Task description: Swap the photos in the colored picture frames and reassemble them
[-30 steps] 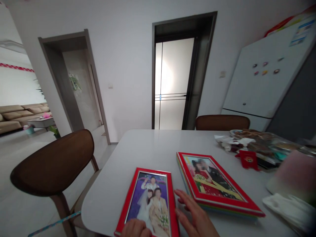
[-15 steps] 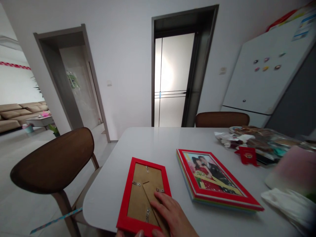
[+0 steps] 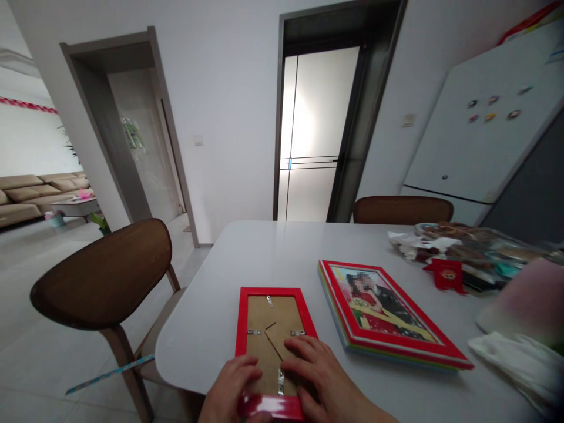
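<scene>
White tabletop [image 3: 282, 252]: nearest us, a red picture frame [image 3: 241, 329] shows its brown back. Our left hand [image 3: 231, 388] curls over its left side; whether it pinches, we cannot tell. Our right hand [image 3: 324, 376] spreads its fingers on the backing [image 3: 259, 311]. Beyond, to the right, lies a frame stack [image 3: 388, 311], photo uppermost; farther off stands a pale door [image 3: 315, 129].

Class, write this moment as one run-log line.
red frame: back up; left hand: holding left side; right hand: on backing; other frame: picture up
</scene>
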Motion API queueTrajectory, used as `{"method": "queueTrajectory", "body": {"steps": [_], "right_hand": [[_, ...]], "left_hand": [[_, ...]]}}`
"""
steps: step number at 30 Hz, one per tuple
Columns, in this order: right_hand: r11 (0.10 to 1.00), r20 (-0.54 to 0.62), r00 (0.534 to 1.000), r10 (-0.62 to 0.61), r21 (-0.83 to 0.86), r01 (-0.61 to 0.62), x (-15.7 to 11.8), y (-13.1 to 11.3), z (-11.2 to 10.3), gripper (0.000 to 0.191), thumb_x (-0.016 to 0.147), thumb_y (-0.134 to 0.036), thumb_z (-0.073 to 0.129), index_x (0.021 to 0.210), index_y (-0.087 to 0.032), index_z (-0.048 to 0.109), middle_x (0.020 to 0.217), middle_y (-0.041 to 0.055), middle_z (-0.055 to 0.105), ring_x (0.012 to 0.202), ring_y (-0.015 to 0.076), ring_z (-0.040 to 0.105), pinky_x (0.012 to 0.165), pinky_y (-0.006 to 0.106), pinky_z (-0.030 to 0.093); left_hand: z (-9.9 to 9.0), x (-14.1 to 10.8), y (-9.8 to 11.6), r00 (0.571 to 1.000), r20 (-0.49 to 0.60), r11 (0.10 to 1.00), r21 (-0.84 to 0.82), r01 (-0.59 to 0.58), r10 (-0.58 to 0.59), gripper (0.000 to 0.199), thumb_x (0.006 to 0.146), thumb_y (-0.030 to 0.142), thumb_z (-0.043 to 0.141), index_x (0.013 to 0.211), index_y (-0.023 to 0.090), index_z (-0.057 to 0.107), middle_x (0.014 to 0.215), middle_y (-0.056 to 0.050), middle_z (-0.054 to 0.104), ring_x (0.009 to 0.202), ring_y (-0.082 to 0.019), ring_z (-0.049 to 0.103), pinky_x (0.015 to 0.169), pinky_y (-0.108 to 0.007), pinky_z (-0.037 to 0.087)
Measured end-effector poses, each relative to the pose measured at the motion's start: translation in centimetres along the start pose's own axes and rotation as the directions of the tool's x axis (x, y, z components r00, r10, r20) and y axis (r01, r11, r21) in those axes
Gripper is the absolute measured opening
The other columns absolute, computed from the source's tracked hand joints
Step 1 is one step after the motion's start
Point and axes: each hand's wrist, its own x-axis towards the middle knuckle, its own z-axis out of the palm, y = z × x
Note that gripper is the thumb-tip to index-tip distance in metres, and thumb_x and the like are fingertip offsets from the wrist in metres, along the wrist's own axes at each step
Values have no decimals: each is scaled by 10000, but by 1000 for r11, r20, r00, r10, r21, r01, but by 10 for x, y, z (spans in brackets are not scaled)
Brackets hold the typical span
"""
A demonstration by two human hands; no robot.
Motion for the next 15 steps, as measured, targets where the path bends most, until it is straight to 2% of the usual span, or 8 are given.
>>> {"method": "queueTrajectory", "body": {"steps": [2,4,7,12,15], "right_hand": [[1000,54,999,2,4,-2,6,-3,-3,358,661,-138,474,959,-287,605,1180,40,478,1123,235,360,946,420,262],[999,128,992,-18,34,14,13,-4,-3,306,675,-149,487,902,-296,633,1175,27,479,1129,227,351,954,411,240],[997,181,982,-54,69,42,22,-6,2,257,673,-171,531,842,-322,651,1161,-5,490,1127,221,339,946,407,230],[998,116,992,-48,48,43,27,-9,10,153,690,-220,547,772,-299,650,1073,-14,539,1057,203,387,912,391,260],[998,45,999,0,67,-3,26,0,6,230,727,-205,483,910,-247,616,1147,36,492,1060,184,405,910,335,294]], "left_hand": [[-4,8,-8,970,40,934,264,-241,239,452,592,427,662,961,183,570,1128,-122,551,1057,-250,487,880,-356,409],[-4,13,-14,940,108,847,409,-340,325,434,578,475,657,891,184,580,1089,-123,578,1051,-263,497,861,-362,434],[1,15,-14,939,147,787,514,-341,310,361,588,508,634,745,187,583,1041,-113,608,1030,-272,516,844,-371,451],[5,12,-5,967,150,801,543,-253,203,311,559,448,674,694,185,579,1066,-112,601,1025,-280,518,869,-411,427],[4,11,-5,978,144,829,520,-207,154,309,536,398,698,720,181,578,1103,-113,579,1060,-281,489,897,-427,396]]}}
